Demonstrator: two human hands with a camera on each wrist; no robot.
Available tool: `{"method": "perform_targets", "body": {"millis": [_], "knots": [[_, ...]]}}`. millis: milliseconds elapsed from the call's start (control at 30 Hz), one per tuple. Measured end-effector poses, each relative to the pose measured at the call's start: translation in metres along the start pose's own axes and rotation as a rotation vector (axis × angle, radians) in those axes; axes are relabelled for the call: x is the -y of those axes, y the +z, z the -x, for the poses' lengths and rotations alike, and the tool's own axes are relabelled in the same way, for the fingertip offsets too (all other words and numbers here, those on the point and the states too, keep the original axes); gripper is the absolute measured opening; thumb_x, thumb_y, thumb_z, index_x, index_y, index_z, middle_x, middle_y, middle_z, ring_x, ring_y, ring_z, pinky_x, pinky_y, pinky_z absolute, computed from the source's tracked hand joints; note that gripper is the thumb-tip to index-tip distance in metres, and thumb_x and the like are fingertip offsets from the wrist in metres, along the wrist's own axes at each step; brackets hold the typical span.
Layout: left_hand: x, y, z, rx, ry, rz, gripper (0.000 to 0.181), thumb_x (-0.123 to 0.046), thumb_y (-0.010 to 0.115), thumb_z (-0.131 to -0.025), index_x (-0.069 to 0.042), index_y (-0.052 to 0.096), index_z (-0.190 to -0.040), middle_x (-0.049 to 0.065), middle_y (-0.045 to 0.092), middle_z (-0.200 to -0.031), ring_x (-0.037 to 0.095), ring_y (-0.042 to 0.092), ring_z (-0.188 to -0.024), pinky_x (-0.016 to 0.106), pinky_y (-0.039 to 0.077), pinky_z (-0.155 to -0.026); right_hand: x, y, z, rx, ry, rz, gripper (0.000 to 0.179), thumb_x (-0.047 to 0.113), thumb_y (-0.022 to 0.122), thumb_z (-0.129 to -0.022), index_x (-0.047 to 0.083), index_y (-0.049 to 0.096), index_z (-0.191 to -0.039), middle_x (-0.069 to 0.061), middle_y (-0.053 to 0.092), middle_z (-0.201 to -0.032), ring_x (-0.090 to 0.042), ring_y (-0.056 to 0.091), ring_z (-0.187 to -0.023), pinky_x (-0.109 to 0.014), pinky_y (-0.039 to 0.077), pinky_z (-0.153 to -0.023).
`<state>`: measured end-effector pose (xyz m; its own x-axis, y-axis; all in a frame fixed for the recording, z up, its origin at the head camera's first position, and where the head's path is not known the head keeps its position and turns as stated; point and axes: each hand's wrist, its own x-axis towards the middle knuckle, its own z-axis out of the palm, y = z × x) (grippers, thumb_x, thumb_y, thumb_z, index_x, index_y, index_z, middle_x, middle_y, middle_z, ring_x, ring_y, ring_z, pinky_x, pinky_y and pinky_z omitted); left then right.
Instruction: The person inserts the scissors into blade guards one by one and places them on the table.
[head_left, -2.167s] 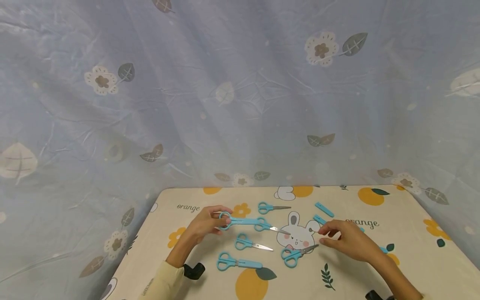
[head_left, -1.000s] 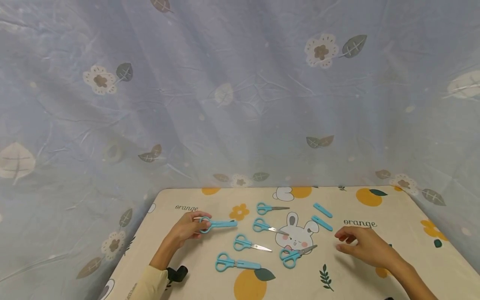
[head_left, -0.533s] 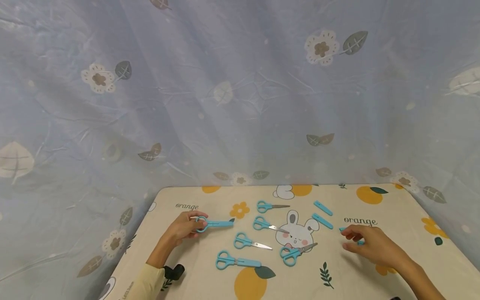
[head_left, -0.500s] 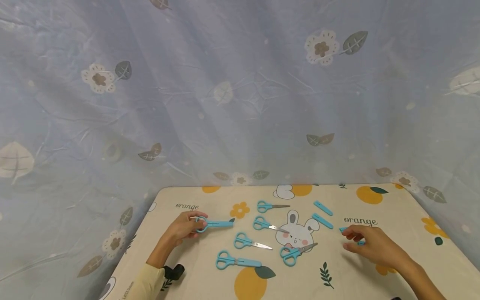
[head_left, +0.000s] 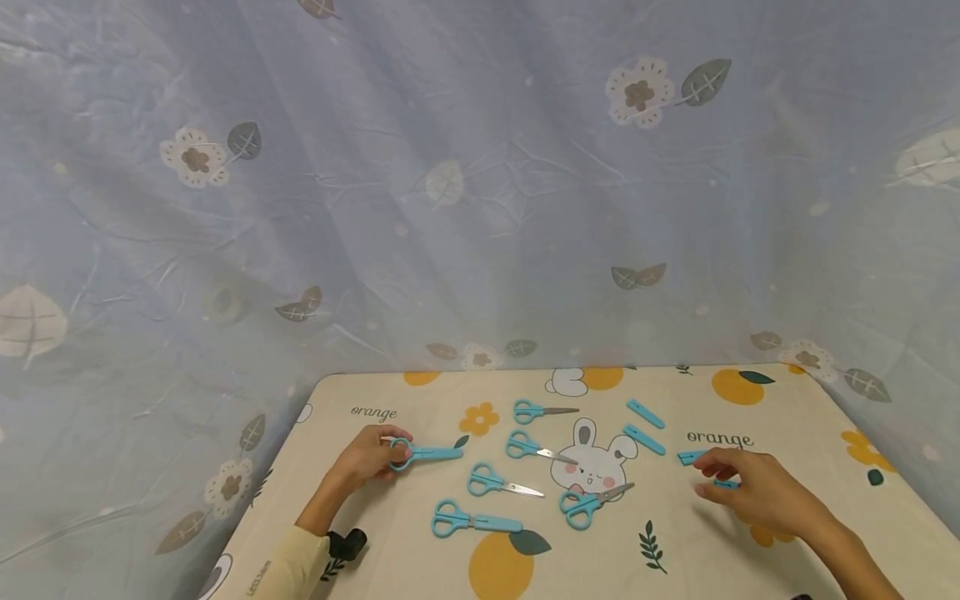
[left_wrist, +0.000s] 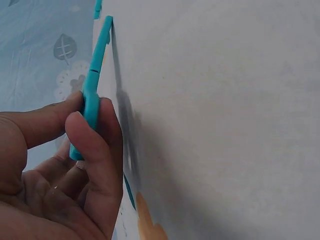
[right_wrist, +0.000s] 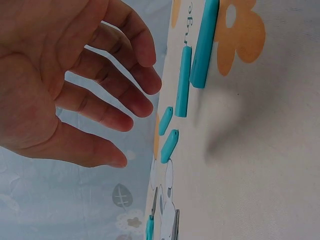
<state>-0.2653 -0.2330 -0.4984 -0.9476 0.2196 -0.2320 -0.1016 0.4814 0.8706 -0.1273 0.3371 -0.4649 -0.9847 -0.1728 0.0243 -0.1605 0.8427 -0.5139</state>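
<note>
My left hand (head_left: 369,457) pinches the handle of a pair of blue scissors (head_left: 435,453) whose blades are inside a blue cover. In the left wrist view, thumb and fingers grip the handle of these scissors (left_wrist: 92,105); the cover's tip is close to the cloth, and I cannot tell whether it touches. Over the table's right side hovers my right hand (head_left: 761,487), fingers loosely bent and holding nothing. Below it lie a blade cover (head_left: 690,457) and another cover (head_left: 726,483), both partly hidden in the head view. The right wrist view shows these covers (right_wrist: 184,82) apart from the fingers.
Several uncovered scissors lie mid-table, among them one pair (head_left: 531,412) at the back and one (head_left: 581,508) at the front. A covered pair (head_left: 476,522) lies front left. Two more covers (head_left: 647,413) lie behind. A printed cloth (head_left: 600,567) covers the table; a curtain (head_left: 480,208) hangs behind.
My left hand has moved left with the covered scissors, away from the uncovered ones. My right hand has drawn back to the right, from near the rabbit print to above the two right-hand covers.
</note>
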Motion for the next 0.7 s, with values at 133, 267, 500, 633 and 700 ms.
{"method": "perform_targets", "body": {"millis": [133,267,500,633,700], "knots": [[-0.001,0.003,-0.002,-0.062,-0.013,-0.091,0.028,-0.009,0.069,-0.091,-0.003,0.067,-0.119,0.006,0.067,-0.080,0.017,0.059,-0.065,0.030,0.053,-0.057,0.000,-0.001,0.001,0.004,0.005,-0.008,0.037,0.041,0.076,-0.087,0.015,0.070,-0.112,0.005,0.071,-0.103,-0.015,0.064,-0.088,-0.024,0.053,-0.071],[-0.002,0.004,-0.001,-0.093,-0.005,-0.147,0.027,-0.008,0.068,-0.091,-0.004,0.068,-0.117,0.006,0.067,-0.082,0.019,0.062,-0.070,0.032,0.055,-0.059,-0.001,-0.002,0.001,0.006,0.004,-0.013,0.038,0.042,0.075,-0.087,0.015,0.070,-0.113,0.005,0.071,-0.103,-0.016,0.065,-0.089,-0.024,0.053,-0.071],[-0.008,0.008,0.003,-0.135,0.058,-0.225,0.024,-0.009,0.071,-0.090,-0.004,0.070,-0.113,0.007,0.067,-0.079,0.022,0.062,-0.060,0.033,0.053,-0.053,-0.003,-0.002,0.002,-0.002,-0.003,-0.016,0.038,0.042,0.075,-0.087,0.015,0.070,-0.113,0.005,0.071,-0.104,-0.015,0.065,-0.089,-0.024,0.053,-0.072],[-0.010,0.010,0.003,-0.161,0.092,-0.289,0.026,-0.011,0.074,-0.089,-0.004,0.070,-0.115,0.005,0.069,-0.080,0.021,0.062,-0.059,0.030,0.050,-0.053,-0.003,-0.003,0.002,0.000,0.005,-0.014,0.037,0.041,0.075,-0.087,0.015,0.070,-0.113,0.004,0.071,-0.105,-0.017,0.066,-0.090,-0.026,0.054,-0.072],[-0.011,0.010,0.003,-0.175,0.108,-0.330,0.028,-0.012,0.074,-0.089,-0.005,0.070,-0.116,0.005,0.071,-0.084,0.020,0.063,-0.062,0.030,0.050,-0.055,-0.003,-0.003,0.003,0.001,0.008,-0.012,0.036,0.040,0.075,-0.088,0.015,0.070,-0.113,0.003,0.071,-0.106,-0.018,0.066,-0.090,-0.028,0.055,-0.073]]}}
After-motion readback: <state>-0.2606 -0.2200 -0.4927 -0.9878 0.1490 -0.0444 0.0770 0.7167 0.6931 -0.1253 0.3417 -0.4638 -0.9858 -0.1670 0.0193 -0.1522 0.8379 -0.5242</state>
